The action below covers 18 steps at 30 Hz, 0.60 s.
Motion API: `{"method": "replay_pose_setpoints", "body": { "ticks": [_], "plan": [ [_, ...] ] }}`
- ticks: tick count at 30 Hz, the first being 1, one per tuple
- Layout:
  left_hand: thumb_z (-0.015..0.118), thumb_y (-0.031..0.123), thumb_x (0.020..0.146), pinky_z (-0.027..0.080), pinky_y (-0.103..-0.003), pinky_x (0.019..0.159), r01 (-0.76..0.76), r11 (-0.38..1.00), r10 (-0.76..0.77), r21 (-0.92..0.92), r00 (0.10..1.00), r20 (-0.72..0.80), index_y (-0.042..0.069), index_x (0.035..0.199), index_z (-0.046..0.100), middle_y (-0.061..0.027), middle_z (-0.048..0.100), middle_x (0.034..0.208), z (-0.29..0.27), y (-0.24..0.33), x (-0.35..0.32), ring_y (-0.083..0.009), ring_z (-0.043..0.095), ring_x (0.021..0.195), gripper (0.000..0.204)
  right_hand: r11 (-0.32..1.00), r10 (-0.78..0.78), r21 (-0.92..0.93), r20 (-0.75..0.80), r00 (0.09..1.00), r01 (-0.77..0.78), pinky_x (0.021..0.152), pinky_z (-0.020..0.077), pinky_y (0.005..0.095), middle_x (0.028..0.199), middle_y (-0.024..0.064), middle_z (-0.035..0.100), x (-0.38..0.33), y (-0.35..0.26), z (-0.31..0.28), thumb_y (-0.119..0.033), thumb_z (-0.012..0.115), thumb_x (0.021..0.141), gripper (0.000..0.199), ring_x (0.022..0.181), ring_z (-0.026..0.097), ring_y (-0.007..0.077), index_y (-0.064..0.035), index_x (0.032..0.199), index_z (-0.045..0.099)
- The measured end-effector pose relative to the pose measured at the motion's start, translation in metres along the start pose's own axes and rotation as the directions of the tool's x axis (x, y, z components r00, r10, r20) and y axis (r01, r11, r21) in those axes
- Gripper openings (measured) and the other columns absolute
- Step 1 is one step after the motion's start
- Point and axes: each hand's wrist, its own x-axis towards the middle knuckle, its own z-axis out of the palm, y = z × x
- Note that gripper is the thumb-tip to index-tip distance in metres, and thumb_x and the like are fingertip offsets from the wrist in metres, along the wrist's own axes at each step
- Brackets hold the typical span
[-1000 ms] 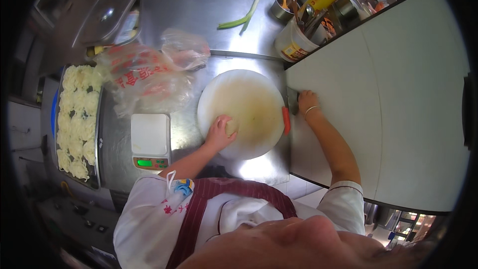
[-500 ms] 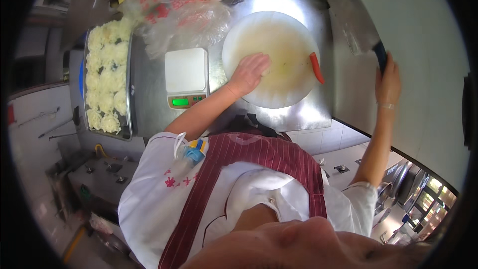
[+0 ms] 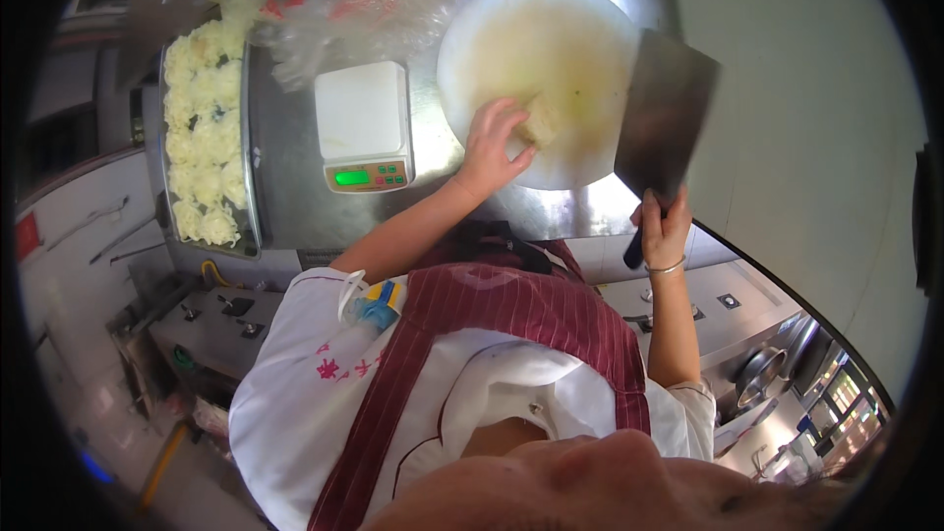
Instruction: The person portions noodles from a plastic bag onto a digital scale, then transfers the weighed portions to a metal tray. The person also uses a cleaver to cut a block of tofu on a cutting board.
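A round white cutting board [image 3: 551, 29], stained yellowish in the middle, lies on the steel counter. On its near left part my left hand [image 3: 495, 143] curls its fingers and thumb about a small pale yellowish lump [image 3: 540, 124], whose kind I cannot make out. My right hand [image 3: 666, 221] is closed round the dark handle of a cleaver [image 3: 669, 108]. The broad blade points away from me and is held up over the board's right edge, hiding part of it.
Left of the board stands a white kitchen scale [image 3: 361, 118] with a lit green display. Further left, a metal tray [image 3: 252, 152] bears several nests of pale noodle-like shreds [image 3: 206, 128]. Crumpled clear plastic bags [image 3: 344, 15] with red print lie behind. A pale panel [image 3: 796, 118] borders the right side.
My right hand has brought the cleaver from the far right to the board's edge. My left hand has gone from flat to curled about the lump. The red chili pepper no longer shows.
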Motion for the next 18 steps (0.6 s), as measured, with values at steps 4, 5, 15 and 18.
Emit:
{"method": "replay_pose_setpoints", "body": {
  "ticks": [4, 5, 15, 18],
  "plan": [
    [0.073, 0.007, 0.066, 0.044, -0.042, 0.088, -0.185, 0.982, 0.182, 0.022, 0.978, 0.103, 0.008, 0.099, 0.061, -0.0114, 0.055, 0.11, 0.002, -0.002, 0.012, -0.0333, 0.053, 0.102, 0.036, 0.963, 0.041, -0.268, 0.201, 0.979, 0.015, 0.046, 0.0429, 0.0292, 0.06, 0.0086, 0.053, 0.002, -0.017, 0.006, -0.001, 0.05, 0.089, 0.032, 0.046, 0.052, 0.0163, 0.0039, 0.121, 0.044],
    [0.073, 0.007, 0.065, 0.044, -0.042, 0.088, -0.193, 0.981, 0.191, 0.005, 0.975, 0.116, 0.008, 0.098, 0.061, -0.0113, 0.055, 0.11, 0.007, -0.01, 0.006, -0.0328, 0.053, 0.101, 0.034, 0.951, 0.102, -0.308, 0.221, 0.97, -0.03, 0.057, 0.0462, 0.0352, 0.073, 0.0145, 0.058, -0.003, -0.018, 0.006, -0.002, 0.051, 0.088, 0.032, 0.061, 0.057, 0.0275, 0.0013, 0.12, 0.048],
    [0.072, 0.004, 0.064, 0.046, -0.041, 0.086, -0.133, 0.991, 0.135, -0.031, 0.988, 0.079, 0.007, 0.092, 0.062, -0.0108, 0.056, 0.106, 0.015, -0.021, 0.001, -0.0319, 0.055, 0.099, 0.029, 0.871, 0.212, -0.49, 0.409, 0.888, 0.017, 0.072, 0.0487, 0.0477, 0.095, 0.0239, 0.061, 0.012, -0.028, 0.015, -0.003, 0.052, 0.085, 0.032, 0.083, 0.059, 0.0437, -0.0007, 0.117, 0.048],
    [0.071, 0.003, 0.064, 0.046, -0.041, 0.085, -0.138, 0.99, 0.141, -0.044, 0.987, 0.081, 0.007, 0.089, 0.062, -0.0104, 0.056, 0.104, 0.014, -0.022, 0.002, -0.0315, 0.056, 0.098, 0.027, 0.868, 0.252, -0.496, 0.477, 0.842, 0.021, 0.072, 0.0485, 0.0478, 0.092, 0.0257, 0.061, 0.027, -0.037, 0.01, -0.003, 0.053, 0.084, 0.032, 0.083, 0.059, 0.0441, 0.0014, 0.115, 0.048]
  ]
}}
